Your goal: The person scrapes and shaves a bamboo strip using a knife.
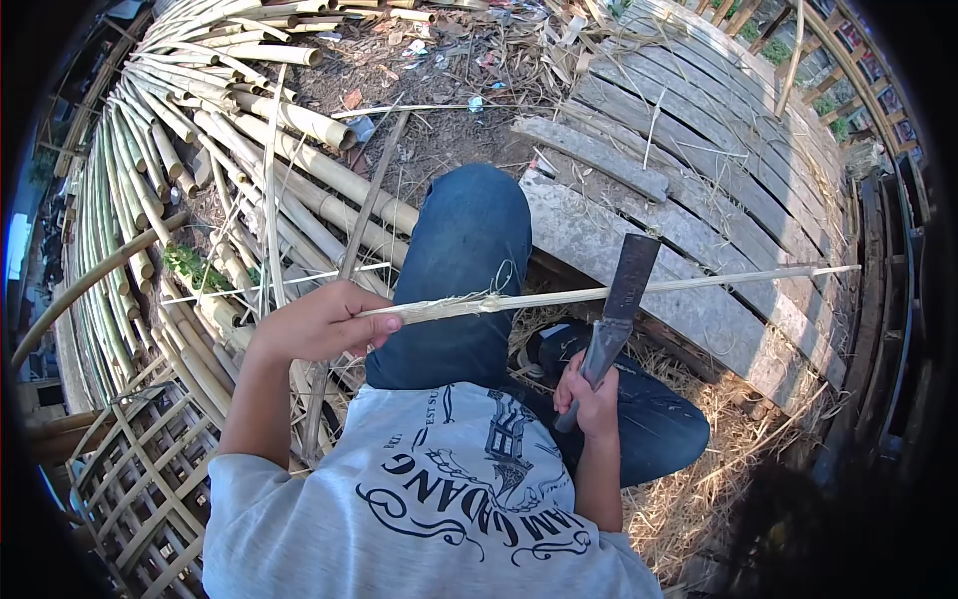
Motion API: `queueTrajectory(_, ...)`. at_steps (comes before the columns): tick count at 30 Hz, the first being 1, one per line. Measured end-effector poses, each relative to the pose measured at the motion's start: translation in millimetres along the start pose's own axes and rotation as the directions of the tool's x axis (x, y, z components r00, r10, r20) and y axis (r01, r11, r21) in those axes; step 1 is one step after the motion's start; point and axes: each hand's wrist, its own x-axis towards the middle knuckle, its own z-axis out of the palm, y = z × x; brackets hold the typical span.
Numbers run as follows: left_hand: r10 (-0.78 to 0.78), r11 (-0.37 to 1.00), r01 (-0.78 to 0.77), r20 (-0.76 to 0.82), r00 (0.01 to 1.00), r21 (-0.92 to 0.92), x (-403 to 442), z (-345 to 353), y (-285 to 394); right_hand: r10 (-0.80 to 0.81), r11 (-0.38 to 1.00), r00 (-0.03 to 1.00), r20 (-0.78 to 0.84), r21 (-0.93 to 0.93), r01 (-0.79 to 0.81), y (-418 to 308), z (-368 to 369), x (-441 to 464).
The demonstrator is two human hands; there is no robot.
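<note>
My left hand [327, 319] is closed on one end of a long, pale bamboo strip [544, 299], thumb along its top. Frayed fibres curl up from the strip a little beyond my thumb. The strip runs across above my knee to the right, its far end over the wooden boards. In my right hand [591, 395] is a knife [629, 275] with a broad, dark, square-ended blade and a grey handle, held upright. The blade crosses the strip in this view; whether they touch I cannot tell.
Many bamboo poles [289, 180] lie piled to the left. A slatted wooden platform [718, 170] extends ahead and right, with a loose plank [589, 155] on it. A woven bamboo lattice [150, 479] is at lower left. Shavings [689, 489] cover the ground at right.
</note>
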Motion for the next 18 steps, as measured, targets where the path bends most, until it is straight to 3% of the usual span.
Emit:
queueTrajectory(4, 0.020, 0.998, -0.019, -0.023, 1.000, 0.053, 38, 26, 35, -0.037, 0.996, 0.998, -0.045, 0.081, 0.040, -23, 5, 0)
queueTrajectory(6, 0.079, 0.991, -0.078, 0.001, 0.997, 0.107, 61, 42, 41, -0.044, 0.995, 0.975, -0.217, -0.101, 0.023, -30, 4, 3)
queueTrajectory(8, 0.352, 0.889, -0.293, -0.114, 0.929, 0.350, 87, 59, 31, 0.021, 0.994, 0.955, -0.296, -0.098, -0.053, -30, -2, 3)
queueTrajectory(9, 0.354, 0.873, -0.277, -0.131, 0.926, 0.402, 94, 61, 34, 0.094, 0.988, 0.930, -0.356, -0.081, -0.131, -28, -5, 4)
queueTrajectory(10, 0.357, 0.872, -0.283, -0.124, 0.926, 0.399, 99, 62, 34, 0.093, 0.988, 0.927, -0.364, -0.082, -0.131, -23, -12, 2)
queueTrajectory(13, 0.341, 0.857, -0.243, -0.148, 0.928, 0.454, 105, 64, 32, 0.241, 0.965, 0.966, -0.096, -0.085, -0.249, -10, -30, -14)
queueTrajectory(16, 0.318, 0.855, -0.223, -0.136, 0.938, 0.468, 108, 64, 32, 0.172, 0.984, 0.982, -0.083, -0.040, -0.175, -4, -41, -14)
queueTrajectory(17, 0.351, 0.856, -0.245, -0.165, 0.922, 0.455, 110, 66, 32, 0.163, 0.987, 0.968, -0.189, 0.015, -0.163, -1, -40, -9)
queueTrajectory(18, 0.383, 0.855, -0.267, -0.194, 0.903, 0.445, 110, 67, 30, 0.171, 0.985, 0.969, -0.179, 0.020, -0.170, 1, -35, -6)
